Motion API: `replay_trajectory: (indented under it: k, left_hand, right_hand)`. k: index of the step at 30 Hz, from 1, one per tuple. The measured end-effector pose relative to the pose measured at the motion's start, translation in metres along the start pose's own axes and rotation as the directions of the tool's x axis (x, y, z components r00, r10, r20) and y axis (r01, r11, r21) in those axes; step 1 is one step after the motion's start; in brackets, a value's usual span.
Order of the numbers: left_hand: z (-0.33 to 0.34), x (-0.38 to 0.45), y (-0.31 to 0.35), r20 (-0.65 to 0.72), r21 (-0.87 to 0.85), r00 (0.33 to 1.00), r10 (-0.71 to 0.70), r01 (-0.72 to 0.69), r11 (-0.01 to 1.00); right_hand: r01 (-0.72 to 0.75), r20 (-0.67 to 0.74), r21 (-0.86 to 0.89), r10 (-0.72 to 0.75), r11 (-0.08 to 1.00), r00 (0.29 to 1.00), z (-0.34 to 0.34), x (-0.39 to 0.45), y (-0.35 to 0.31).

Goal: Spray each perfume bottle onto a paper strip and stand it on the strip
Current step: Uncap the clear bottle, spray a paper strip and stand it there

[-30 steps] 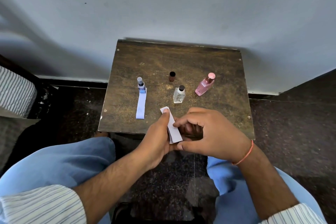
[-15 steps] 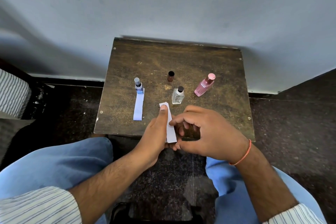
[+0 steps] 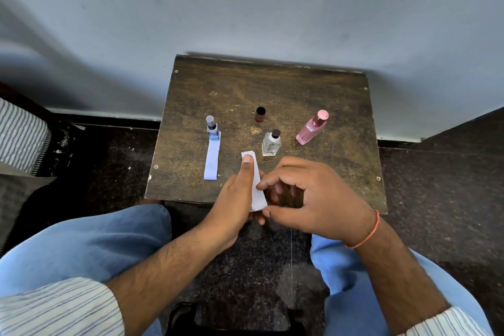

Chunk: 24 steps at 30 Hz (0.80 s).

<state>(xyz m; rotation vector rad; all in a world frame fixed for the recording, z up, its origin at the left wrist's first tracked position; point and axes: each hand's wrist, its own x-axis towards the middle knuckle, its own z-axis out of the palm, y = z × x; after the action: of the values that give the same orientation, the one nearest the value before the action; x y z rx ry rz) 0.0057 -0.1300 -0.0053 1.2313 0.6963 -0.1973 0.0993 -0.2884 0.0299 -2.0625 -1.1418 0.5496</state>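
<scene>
Both hands nudged forward; left hand (image 3: 236, 199) pinches paper strip (image 3: 256, 185); right hand (image 3: 311, 199) curled, fingertips touching it.

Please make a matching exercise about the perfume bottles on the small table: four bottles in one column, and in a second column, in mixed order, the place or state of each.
Things:
1. blue bottle
2. clear bottle
3. pink bottle
4. brown bottle

Places or states:
A. farthest from the person, near the table's middle, no paper under it
B. stands on the far end of a paper strip
C. rightmost of the four
D. just beyond the strip in the hands

Pairs: 1-B, 2-D, 3-C, 4-A
</scene>
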Motion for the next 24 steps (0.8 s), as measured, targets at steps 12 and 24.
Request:
replay_trajectory:
  k: [12,24]
  left_hand:
    - [0.001,-0.003,0.001,0.053,0.060,0.998,0.030,-0.033,0.998]
    - [-0.002,-0.009,-0.002,0.185,0.105,0.983,0.023,-0.043,0.994]
  right_hand:
    - [-0.030,-0.088,0.069,0.036,0.997,0.995,-0.003,0.000,-0.003]
    - [-0.108,-0.228,0.216,0.158,0.970,0.961,-0.005,0.000,-0.005]
